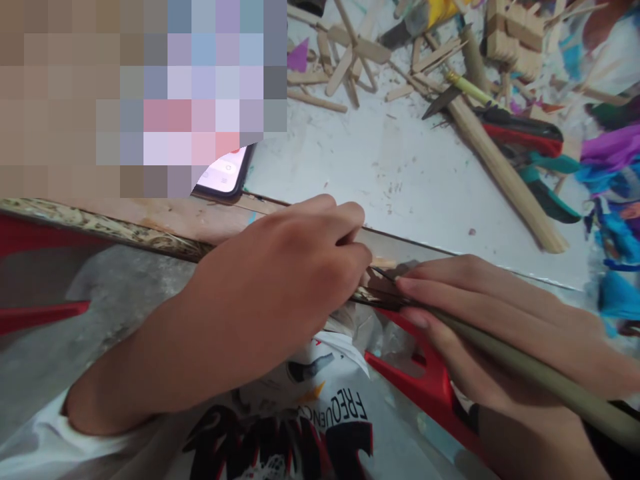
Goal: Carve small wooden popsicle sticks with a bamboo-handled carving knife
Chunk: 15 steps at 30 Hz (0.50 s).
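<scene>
My left hand (300, 260) rests at the near edge of the white tabletop, fingers curled tightly together. What they pinch is hidden, though the end of a pale wood strip (384, 262) shows just past the knuckles. Between the thumb and straight fingers of my right hand (480, 307) lies a long olive-brown rod (530, 363), slanting down to the right. A thin dark tip (383, 273) sticks out between the two hands, close to the left fingertips. Whether it belongs to the rod, I cannot tell.
A hammer (505, 167) and pliers (545, 180) lie at the right, beside crumpled coloured material (613, 173). Loose craft sticks (345, 60) and a stacked bundle (515, 33) are at the back. A phone (227, 175) is left of centre. Red chair parts (425, 373) show below the table.
</scene>
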Each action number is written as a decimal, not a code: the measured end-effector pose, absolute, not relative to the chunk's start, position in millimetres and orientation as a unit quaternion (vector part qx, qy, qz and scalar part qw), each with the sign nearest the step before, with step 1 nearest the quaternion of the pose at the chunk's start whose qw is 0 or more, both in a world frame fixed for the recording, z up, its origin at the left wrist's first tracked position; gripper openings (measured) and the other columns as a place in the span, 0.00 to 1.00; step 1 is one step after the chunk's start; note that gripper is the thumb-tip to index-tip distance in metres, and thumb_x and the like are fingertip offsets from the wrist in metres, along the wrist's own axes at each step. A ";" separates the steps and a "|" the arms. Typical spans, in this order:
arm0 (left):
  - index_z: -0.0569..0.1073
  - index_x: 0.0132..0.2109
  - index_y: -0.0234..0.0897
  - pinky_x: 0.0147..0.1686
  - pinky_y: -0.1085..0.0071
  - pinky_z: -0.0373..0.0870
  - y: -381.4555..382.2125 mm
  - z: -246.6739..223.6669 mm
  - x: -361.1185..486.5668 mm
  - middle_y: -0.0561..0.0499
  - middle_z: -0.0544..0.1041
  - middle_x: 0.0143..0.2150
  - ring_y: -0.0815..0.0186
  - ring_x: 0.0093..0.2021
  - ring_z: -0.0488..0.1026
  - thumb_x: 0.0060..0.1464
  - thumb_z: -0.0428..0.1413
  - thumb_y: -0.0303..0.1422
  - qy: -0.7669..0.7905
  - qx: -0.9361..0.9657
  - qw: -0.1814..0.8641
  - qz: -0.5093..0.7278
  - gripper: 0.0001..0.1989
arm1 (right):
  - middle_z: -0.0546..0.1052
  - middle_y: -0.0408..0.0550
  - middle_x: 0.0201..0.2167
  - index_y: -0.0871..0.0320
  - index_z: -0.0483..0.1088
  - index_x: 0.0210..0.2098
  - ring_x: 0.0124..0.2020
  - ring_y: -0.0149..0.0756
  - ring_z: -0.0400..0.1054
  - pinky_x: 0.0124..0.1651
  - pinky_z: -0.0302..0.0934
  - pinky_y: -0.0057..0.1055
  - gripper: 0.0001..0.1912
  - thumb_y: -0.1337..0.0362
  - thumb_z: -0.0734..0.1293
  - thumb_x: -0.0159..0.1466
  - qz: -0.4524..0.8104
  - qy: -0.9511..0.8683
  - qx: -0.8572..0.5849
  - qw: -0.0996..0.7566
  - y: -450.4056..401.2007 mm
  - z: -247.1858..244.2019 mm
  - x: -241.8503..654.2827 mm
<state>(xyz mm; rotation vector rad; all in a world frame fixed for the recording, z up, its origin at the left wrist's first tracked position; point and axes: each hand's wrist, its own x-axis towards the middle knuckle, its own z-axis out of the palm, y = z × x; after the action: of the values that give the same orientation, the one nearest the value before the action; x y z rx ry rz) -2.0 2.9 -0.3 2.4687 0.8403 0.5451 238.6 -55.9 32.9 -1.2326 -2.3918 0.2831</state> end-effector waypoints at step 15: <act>0.81 0.41 0.38 0.39 0.60 0.69 3.4 4.2 -2.3 0.48 0.78 0.43 0.59 0.44 0.73 0.68 0.51 0.23 0.312 0.902 0.235 0.182 0.14 | 0.85 0.46 0.42 0.54 0.78 0.48 0.41 0.34 0.82 0.43 0.78 0.28 0.09 0.70 0.68 0.71 0.135 -0.848 -0.484 0.168 -51.5 43.5 231.6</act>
<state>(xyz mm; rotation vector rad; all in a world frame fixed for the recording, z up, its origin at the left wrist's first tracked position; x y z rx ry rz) -2.3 3.4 4.2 2.4765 0.8575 0.4988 231.6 -51.5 43.5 -1.3779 -2.4120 0.3854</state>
